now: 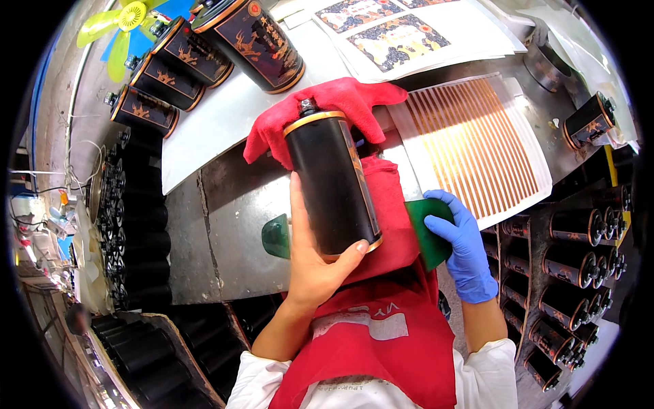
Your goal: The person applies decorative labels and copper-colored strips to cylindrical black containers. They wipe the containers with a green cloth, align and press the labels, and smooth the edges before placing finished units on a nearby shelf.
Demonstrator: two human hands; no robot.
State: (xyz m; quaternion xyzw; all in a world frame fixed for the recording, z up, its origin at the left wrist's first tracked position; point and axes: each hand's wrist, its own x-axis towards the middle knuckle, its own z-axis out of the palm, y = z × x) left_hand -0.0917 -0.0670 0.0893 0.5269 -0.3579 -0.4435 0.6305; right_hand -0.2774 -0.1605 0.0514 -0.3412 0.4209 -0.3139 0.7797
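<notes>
My bare left hand [315, 255] grips the lower end of a black cylinder [332, 183] with copper rims and a small valve on top. The cylinder lies on a red cloth [340, 102] spread over the metal bench. My right hand [460, 247], in a blue glove, presses a dark green plastic scraper [429, 235] against the cylinder's right side, where a decorated label edge shows. The scraper's other green end [276, 236] sticks out to the left of my left hand.
A white sheet of copper stripes [477, 136] lies to the right. Printed label sheets [395, 34] rest at the back. Several decorated cylinders [197, 54] stand at the back left. Racks of black cylinders [579, 266] fill the right and left sides. A yellow fan [122, 24] sits far left.
</notes>
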